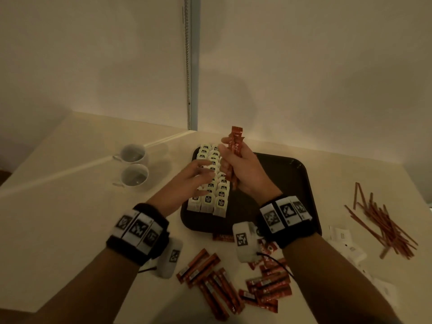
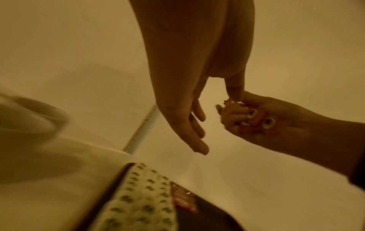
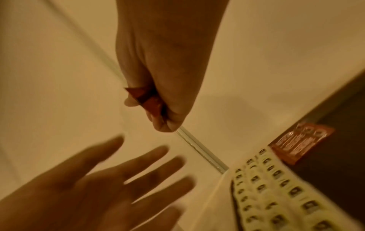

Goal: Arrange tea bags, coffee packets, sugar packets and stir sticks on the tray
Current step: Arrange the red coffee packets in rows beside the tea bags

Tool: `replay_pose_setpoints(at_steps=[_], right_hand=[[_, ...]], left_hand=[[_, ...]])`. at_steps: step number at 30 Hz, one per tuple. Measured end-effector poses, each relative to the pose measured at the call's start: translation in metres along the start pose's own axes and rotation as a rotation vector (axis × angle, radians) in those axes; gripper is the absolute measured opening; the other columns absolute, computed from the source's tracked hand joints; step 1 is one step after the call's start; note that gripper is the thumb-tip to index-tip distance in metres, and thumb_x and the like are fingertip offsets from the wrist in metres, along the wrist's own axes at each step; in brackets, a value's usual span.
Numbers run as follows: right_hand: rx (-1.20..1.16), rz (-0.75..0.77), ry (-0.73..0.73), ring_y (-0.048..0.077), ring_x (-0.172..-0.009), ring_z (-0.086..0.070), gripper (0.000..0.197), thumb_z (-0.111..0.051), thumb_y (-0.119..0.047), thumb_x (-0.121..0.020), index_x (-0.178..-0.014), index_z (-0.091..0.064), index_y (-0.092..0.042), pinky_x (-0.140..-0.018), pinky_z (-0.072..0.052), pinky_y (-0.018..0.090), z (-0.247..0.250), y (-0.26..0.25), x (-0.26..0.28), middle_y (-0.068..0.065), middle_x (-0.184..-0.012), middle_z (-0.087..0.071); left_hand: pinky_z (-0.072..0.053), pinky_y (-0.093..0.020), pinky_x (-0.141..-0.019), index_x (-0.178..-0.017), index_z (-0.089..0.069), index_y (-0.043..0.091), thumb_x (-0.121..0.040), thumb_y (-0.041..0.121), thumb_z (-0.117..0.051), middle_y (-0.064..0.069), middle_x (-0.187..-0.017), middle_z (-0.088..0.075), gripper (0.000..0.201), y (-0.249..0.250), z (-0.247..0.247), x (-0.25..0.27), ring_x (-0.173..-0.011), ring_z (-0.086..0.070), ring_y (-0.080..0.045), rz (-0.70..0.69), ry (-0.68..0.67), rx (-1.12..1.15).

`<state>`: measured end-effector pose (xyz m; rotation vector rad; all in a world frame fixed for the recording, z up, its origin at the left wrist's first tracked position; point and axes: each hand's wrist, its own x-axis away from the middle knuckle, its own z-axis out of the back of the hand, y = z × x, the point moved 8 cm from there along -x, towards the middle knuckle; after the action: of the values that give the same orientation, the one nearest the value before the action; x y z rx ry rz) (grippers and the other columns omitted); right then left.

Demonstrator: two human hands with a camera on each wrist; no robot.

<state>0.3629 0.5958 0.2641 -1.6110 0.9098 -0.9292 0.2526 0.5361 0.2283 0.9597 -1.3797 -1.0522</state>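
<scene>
Tray (image 1: 301, 181) of dark plastic sits on a pale worktop (image 1: 70, 206) in a wall corner, tea bags (image 1: 214, 183) filling rows along its left side.

Right hand (image 1: 240, 169) grips a bundle of red coffee packets (image 1: 235, 146) upright above the tray; left hand (image 1: 198, 176) hovers over the tea bags, fingers spread, holding nothing. The tray's right half lies bare. More coffee packets lie scattered at the near edge, stir sticks (image 1: 383, 225) at the right, two white cups (image 1: 134, 164) at the left.

A pale table (image 1: 70, 160) stands in a corner of plain cream walls (image 1: 93, 54). A thin grey pipe (image 1: 188, 66) runs down the far wall. The light is dim and yellow.
</scene>
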Motion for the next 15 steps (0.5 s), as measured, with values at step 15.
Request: replay_pose_setpoints(at_steps=[15], right_hand=[[0.421,0.135,0.015,0.015,-0.107,-0.059,0.034,-0.033,-0.041,-0.099,-0.11,-0.059,-0.023,-0.096,-0.049,0.039,0.02,-0.004,-0.021,0.008,-0.113,-0.06]], left_hand=[[-0.055,-0.037,-0.089,-0.115,-0.06,0.002,-0.096,0.015,-0.05,-0.013,-0.107,-0.069,0.025,0.03,-0.036,-0.049,-0.1,-0.067,-0.024,0.079,-0.205,0.164]])
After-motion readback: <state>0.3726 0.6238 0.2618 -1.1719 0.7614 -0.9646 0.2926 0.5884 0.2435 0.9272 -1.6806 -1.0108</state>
